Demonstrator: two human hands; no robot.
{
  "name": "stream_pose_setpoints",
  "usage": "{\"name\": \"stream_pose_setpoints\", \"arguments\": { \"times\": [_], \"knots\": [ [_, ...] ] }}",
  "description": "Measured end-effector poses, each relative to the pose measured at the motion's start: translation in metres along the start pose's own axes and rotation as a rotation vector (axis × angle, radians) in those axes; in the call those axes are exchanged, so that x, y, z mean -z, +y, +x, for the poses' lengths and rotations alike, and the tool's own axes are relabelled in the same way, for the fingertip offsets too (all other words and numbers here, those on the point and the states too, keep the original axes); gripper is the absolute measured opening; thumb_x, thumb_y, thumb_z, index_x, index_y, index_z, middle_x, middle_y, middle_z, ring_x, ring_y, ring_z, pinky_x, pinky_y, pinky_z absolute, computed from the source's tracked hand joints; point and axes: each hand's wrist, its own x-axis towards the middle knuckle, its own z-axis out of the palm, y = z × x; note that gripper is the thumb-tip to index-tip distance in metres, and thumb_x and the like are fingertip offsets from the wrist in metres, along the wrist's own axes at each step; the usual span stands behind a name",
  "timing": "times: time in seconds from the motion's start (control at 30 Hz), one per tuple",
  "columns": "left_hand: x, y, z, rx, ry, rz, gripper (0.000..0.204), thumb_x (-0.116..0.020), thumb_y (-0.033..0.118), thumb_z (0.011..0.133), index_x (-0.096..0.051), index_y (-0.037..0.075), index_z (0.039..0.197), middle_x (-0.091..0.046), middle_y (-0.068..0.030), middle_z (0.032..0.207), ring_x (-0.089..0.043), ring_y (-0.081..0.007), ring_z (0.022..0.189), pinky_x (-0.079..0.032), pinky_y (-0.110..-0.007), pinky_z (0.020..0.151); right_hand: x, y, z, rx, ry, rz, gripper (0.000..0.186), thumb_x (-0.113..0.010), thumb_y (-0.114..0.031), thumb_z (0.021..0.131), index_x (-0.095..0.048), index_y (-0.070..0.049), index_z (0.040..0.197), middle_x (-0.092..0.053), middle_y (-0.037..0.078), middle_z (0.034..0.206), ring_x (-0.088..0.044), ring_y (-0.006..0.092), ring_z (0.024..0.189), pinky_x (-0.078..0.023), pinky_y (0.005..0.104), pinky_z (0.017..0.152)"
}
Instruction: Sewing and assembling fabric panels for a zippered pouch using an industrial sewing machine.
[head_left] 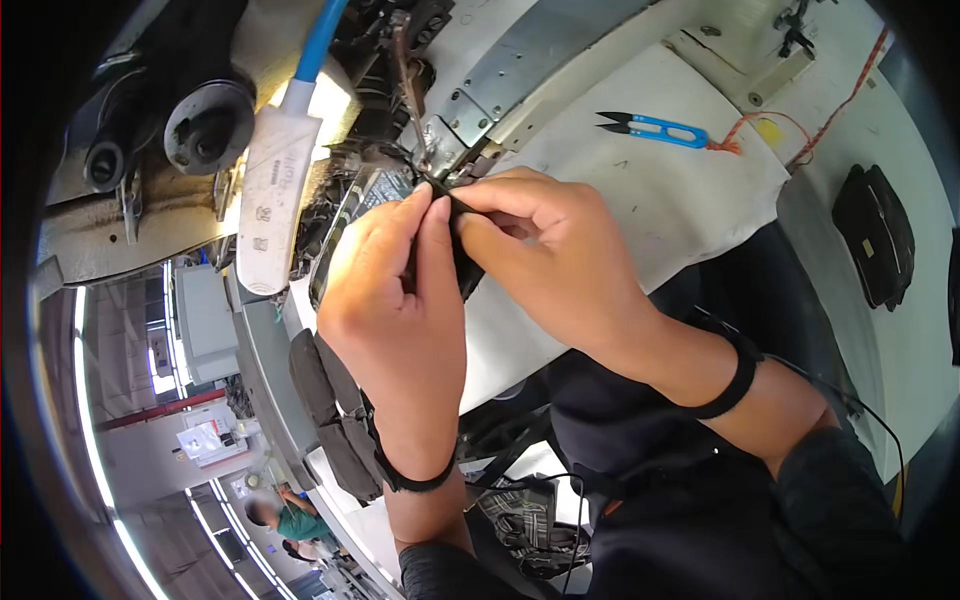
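Close by the metal sewing parts (470, 155) of a sewing machine, both hands meet over a piece of dark fabric (466, 268). My left hand (395, 270) pinches its upper edge between thumb and index finger. My right hand (560, 250) grips the same edge just to the right, fingers curled and thumb pressed in. Most of the fabric is hidden behind the hands. Patterned dark cloth (345, 212) shows left of my left hand. Blue thread snips (655, 130), tied to an orange cord, lie on the white work surface beyond my right hand.
A white lamp (275, 195) on a blue stem hangs at upper left. Folded dark fabric pieces (345, 430) lie left of my left forearm. A black fabric bundle (873, 237) sits far right. Patterned cloth (535, 525) lies low in the middle. A person in green (297, 523) is in the background.
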Motion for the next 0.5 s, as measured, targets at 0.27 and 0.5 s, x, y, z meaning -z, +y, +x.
{"name": "stream_pose_setpoints", "arguments": {
  "times": [0.27,0.5],
  "knots": [
    [-0.012,-0.017,-0.019,-0.254,0.100,0.107,0.050,-0.071,-0.011,0.083,-0.074,0.006,0.130,-0.068,-0.0145,0.116,-0.068,-0.0301,0.105,-0.056,-0.038,0.086,-0.008,0.028,-0.011,0.405,0.216,-0.443,0.033,-0.067,0.001,0.080,-0.061,-0.002,0.113,-0.065,0.016,0.099,-0.062,0.0374,0.099,-0.052,0.0432,0.081],
    [0.011,-0.018,-0.008,-0.560,0.104,0.242,0.033,-0.076,-0.009,0.083,-0.078,0.000,0.115,-0.073,-0.0118,0.103,-0.071,-0.0282,0.093,-0.057,-0.038,0.083,0.015,0.004,-0.026,0.162,0.043,-0.273,0.027,-0.068,-0.003,0.096,-0.073,0.004,0.121,-0.077,0.009,0.099,-0.067,0.0119,0.081,-0.054,0.0299,0.068]
  ]
}}
